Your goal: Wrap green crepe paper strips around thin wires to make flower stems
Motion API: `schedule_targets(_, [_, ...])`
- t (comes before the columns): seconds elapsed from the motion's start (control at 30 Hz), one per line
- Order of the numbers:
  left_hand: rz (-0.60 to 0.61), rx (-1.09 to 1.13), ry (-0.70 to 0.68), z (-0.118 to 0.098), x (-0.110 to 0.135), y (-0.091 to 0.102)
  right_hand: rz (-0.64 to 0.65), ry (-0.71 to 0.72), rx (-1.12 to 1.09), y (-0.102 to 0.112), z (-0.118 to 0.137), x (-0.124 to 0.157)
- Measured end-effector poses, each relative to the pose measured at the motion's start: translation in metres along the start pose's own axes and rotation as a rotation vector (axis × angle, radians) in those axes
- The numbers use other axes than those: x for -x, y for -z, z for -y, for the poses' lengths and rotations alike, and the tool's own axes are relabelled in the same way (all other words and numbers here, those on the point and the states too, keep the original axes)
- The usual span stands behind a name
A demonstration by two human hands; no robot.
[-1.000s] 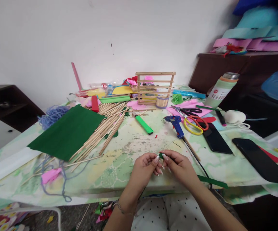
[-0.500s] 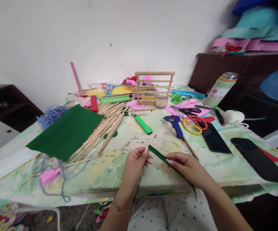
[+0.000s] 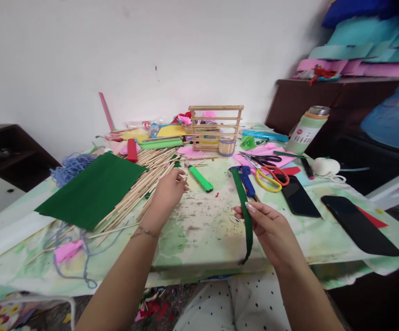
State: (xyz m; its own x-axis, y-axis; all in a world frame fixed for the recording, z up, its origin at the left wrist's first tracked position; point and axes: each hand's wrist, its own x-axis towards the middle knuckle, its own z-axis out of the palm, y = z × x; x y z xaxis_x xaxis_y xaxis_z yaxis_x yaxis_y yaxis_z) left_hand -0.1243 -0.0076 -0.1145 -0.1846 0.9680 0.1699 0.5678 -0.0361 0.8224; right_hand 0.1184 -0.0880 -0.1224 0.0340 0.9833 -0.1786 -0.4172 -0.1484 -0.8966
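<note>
**From two-handed to one-handed hold**

Now pinches the green strip (image 3: pixel 241 191) near right, before the glue gun (image 3: pixel 247 180), in the right hand (image 3: pixel 271 230). Has drawn the left hand (image 3: pixel 168 191) left to the wooden sticks (image 3: pixel 148 171), fingers loosely apart; presumably frees it meanwhile.

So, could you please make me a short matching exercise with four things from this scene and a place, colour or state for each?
Things:
1. narrow green strip
2. glue gun
3. bright green tool
4. bottle

Descriptions:
A. has a silver-coloured rim at the top
B. lies on the table between the sticks and the glue gun
C. held in the right hand
D. has a blue body

Right pairs: 1-C, 2-D, 3-B, 4-A
</note>
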Motion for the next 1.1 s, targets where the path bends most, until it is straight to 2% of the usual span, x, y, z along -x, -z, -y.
schedule_targets(0.1, [-0.047,-0.038,0.027,0.020,-0.019,-0.003,-0.051,0.055,-0.035,-0.004,0.000,-0.002])
schedule_targets(0.17, [-0.088,-0.085,0.019,0.027,-0.023,-0.002,-0.067,0.060,-0.055,-0.005,0.001,-0.003])
schedule_targets(0.23, [-0.133,-0.122,-0.022,0.025,-0.019,0.001,-0.045,0.053,-0.058,-0.007,0.003,-0.004])
schedule_targets(0.33, [-0.137,-0.118,-0.100,0.003,0.005,0.001,-0.006,0.092,-0.016,-0.010,0.007,-0.008])
schedule_targets(0.4, [-0.044,-0.075,-0.136,-0.017,0.030,-0.006,0.004,0.137,0.013,-0.013,0.010,-0.013])
schedule_targets(0.43, [0.052,-0.022,-0.133,-0.026,0.044,-0.012,0.005,0.160,0.024,-0.014,0.011,-0.015])
schedule_targets(0.5, [0.368,0.331,-0.034,-0.041,0.073,-0.027,-0.002,0.205,0.045,-0.017,0.014,-0.020])
schedule_targets(0.53, [0.460,0.487,0.042,-0.045,0.087,-0.035,-0.009,0.227,0.057,-0.017,0.014,-0.022])
schedule_targets(0.6, [0.595,0.694,0.178,-0.049,0.111,-0.050,-0.029,0.263,0.091,-0.017,0.015,-0.025])
schedule_targets(0.7, [0.668,0.860,0.325,-0.048,0.134,-0.065,-0.049,0.288,0.122,-0.014,0.016,-0.029])
schedule_targets(0.8, [0.666,0.907,0.404,-0.044,0.146,-0.070,-0.089,0.321,0.099,-0.009,0.016,-0.034])
schedule_targets(0.93, [0.647,0.926,0.429,-0.039,0.150,-0.069,-0.184,0.379,-0.020,-0.002,0.021,-0.040])
schedule_targets(1.03, [0.582,0.940,0.398,-0.035,0.146,-0.064,-0.234,0.395,-0.072,0.002,0.022,-0.039])
schedule_targets(1.1, [0.496,0.927,0.361,-0.032,0.141,-0.060,-0.240,0.401,-0.079,0.006,0.021,-0.035])
